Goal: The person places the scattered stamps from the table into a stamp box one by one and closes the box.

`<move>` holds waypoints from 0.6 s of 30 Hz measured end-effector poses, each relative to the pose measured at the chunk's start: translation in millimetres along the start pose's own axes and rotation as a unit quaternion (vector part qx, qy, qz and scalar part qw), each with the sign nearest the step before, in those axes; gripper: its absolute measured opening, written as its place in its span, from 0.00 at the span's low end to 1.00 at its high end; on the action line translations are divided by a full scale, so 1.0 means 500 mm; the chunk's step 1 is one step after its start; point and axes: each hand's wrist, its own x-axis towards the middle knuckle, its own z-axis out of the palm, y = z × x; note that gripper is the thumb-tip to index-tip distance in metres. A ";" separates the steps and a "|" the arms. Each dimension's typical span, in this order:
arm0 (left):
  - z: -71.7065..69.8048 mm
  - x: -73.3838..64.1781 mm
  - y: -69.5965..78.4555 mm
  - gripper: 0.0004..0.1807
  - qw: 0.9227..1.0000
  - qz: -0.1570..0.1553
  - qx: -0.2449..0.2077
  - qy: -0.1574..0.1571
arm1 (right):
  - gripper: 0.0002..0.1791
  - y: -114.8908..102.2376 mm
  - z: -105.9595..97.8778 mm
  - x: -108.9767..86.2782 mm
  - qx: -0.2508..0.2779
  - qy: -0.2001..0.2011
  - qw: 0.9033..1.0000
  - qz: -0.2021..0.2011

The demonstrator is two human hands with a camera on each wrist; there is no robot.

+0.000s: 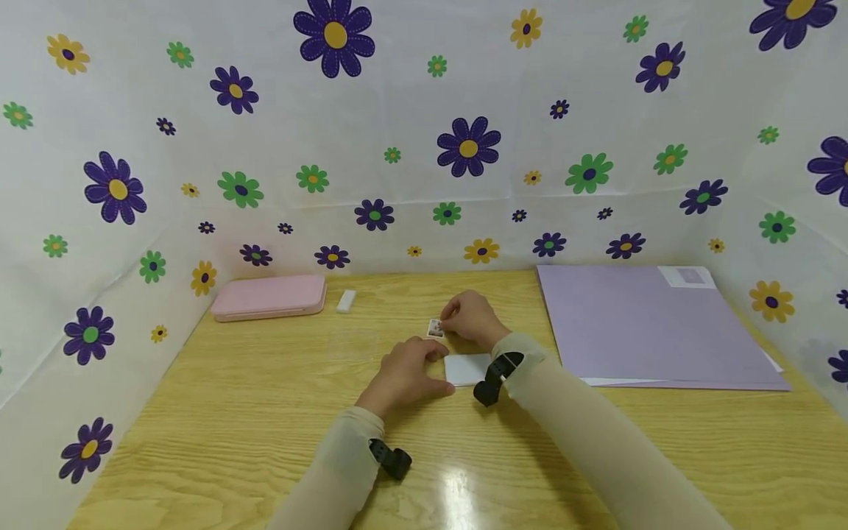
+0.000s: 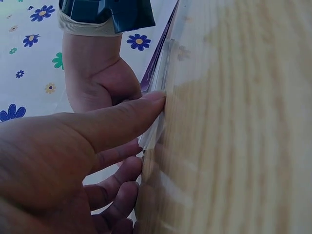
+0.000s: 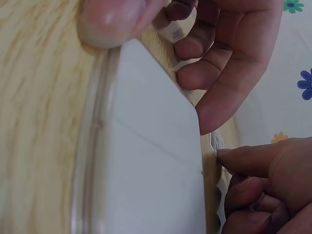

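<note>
A white rectangular stack with clear, layered edges [image 1: 464, 370] lies flat on the wooden table. My left hand [image 1: 405, 372] holds it at its left end, thumb on the near edge and index finger [image 3: 214, 114] at the far edge. Beyond the stack, my right hand [image 1: 473, 319] pinches the right edge of a small white-bordered picture card [image 1: 434, 328]. This card is low over or on the table; I cannot tell which. In the left wrist view, the left thumb [image 2: 131, 114] presses against the stack's side, seen edge-on.
A faint clear plastic sheet [image 1: 353, 344] lies left of the hands. Farther back are a white eraser-like block [image 1: 346, 301] and a pink case [image 1: 270, 297]. Large purple sheets [image 1: 656, 324], with white paper beneath, cover the right side. Flower-patterned cloth [image 1: 411, 110] encloses the table.
</note>
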 end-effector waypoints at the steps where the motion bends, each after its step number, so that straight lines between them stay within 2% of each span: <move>1: -0.001 0.000 0.002 0.30 1.000 0.001 0.003 0.000 | 0.03 -0.001 -0.001 0.000 0.001 0.000 1.000 0.000; 15: -0.002 -0.002 0.002 0.30 1.000 -0.001 0.002 -0.002 | 0.06 -0.006 0.003 -0.008 -0.003 0.010 1.000 0.014; 18: -0.003 -0.002 0.002 0.30 1.000 0.000 -0.001 -0.001 | 0.06 -0.009 -0.002 -0.013 0.010 0.007 1.000 0.017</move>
